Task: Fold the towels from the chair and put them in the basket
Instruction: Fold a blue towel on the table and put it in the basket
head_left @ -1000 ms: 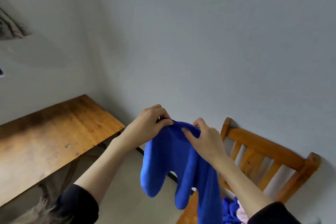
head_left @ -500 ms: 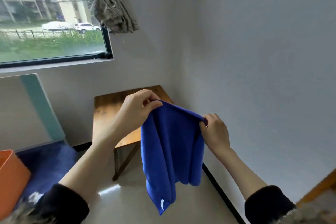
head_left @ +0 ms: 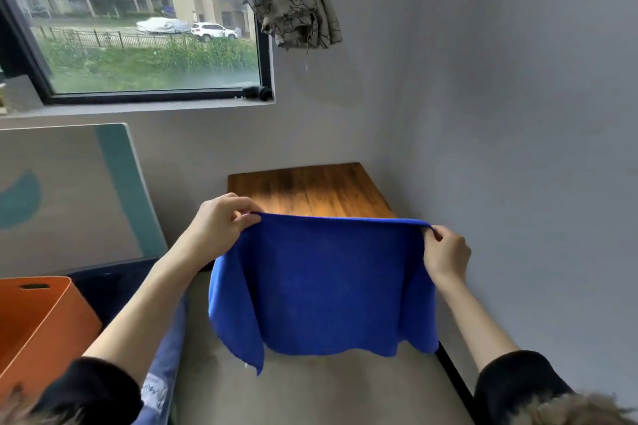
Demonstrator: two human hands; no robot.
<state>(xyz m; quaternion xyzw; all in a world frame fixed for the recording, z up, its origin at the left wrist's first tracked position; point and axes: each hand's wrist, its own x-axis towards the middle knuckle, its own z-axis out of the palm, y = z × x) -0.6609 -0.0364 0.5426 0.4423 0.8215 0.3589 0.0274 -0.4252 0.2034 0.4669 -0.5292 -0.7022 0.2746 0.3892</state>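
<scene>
Between the two hands, a blue towel (head_left: 321, 283) is hanging spread flat, its top edge pulled pretty much straight. The left hand (head_left: 221, 228) is pinching the top left corner with thumb and curled fingers, and the right hand (head_left: 445, 254) is pinching the top right corner the same way. Everything else is drooping below the grip, lower edge wavy, one corner dangling lowest under the left hand. An orange basket (head_left: 51, 321) is sitting off to the left, below that forearm, well apart from the towel.

Blue towel (head_left: 324, 283) stretched between left hand (head_left: 221, 228) and right hand (head_left: 445, 252), orange basket (head_left: 41, 321) lower left
</scene>
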